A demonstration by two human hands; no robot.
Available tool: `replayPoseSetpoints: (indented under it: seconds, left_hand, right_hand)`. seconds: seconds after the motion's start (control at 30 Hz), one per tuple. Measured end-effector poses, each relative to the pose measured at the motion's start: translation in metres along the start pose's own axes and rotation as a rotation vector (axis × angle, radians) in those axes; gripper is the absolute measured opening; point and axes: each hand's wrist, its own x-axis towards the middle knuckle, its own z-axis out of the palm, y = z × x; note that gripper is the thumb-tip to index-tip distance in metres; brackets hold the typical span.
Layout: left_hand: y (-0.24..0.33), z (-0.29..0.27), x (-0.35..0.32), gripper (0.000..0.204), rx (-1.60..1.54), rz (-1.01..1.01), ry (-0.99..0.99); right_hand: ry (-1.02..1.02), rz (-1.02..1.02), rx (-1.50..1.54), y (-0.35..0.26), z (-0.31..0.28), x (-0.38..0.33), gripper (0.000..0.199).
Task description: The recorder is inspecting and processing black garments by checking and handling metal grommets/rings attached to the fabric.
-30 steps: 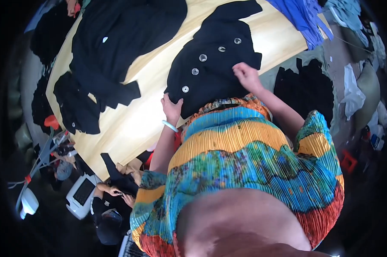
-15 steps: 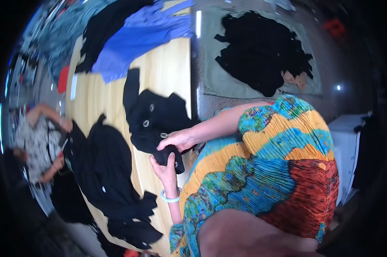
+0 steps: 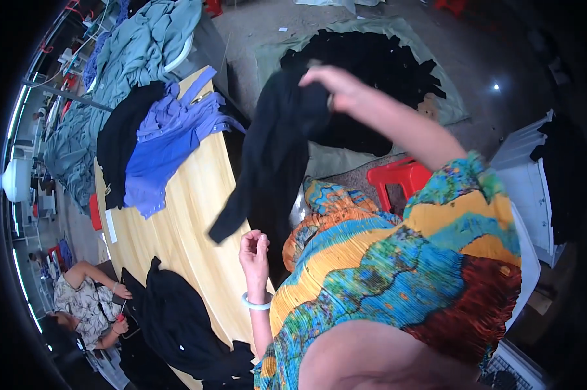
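Note:
My right hand point(image 3: 332, 88) is raised high and grips a black garment point(image 3: 274, 149) that hangs down in the air beside the wooden table point(image 3: 183, 221). My left hand point(image 3: 254, 250) sits lower at the table's edge, fingers curled together, with a pale bangle on the wrist; it touches the hanging garment's lower part or is just beside it, and I cannot tell which. Beyond the raised garment, a heap of black garments point(image 3: 378, 71) lies on a green sheet on the floor.
A blue garment point(image 3: 167, 146) and a black one point(image 3: 121, 140) lie at the table's far end, another black garment point(image 3: 176, 322) at its near end. A red stool point(image 3: 401, 179) stands by my side. Another person point(image 3: 85, 302) sits at the lower left.
The black garment was lying on the table under both hands; my right hand has lifted it off and swung it up toward the floor pile. My view has turned further.

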Motion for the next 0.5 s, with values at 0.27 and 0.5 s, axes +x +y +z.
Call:
replayPoseSetpoints:
  seconds: [0.27,0.5]
  left_hand:
    - [0.005,0.03,0.004,0.015,0.02,-0.028,0.197]
    - [-0.027,0.03,-0.003,0.016,0.123,0.011,0.284]
  right_hand:
    - [0.411,-0.812,-0.217,-0.27,-0.138,0.039,0.029]
    - [0.43,-0.583,-0.545,-0.255,-0.16,0.12,0.03]
